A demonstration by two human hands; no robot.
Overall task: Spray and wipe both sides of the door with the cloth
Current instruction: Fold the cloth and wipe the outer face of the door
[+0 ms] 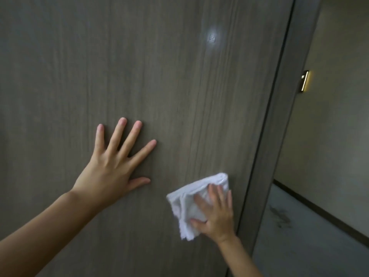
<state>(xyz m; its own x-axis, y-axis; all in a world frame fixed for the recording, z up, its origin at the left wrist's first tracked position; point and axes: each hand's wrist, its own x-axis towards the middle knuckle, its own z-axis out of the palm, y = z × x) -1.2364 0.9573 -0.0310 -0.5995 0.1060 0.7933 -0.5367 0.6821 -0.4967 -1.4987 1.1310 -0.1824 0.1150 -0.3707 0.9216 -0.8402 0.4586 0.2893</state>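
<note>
A dark grey-brown wood-grain door fills most of the view. My left hand lies flat against it with fingers spread, holding nothing. Lower right, my right hand presses a folded white cloth against the door close to its right edge. A small pale shiny spot shows high on the door. No spray bottle is in view.
The door's edge runs diagonally down the right side. Beyond it lies a corridor with a beige wall, a lit wall sign, a dark skirting board and grey patterned carpet.
</note>
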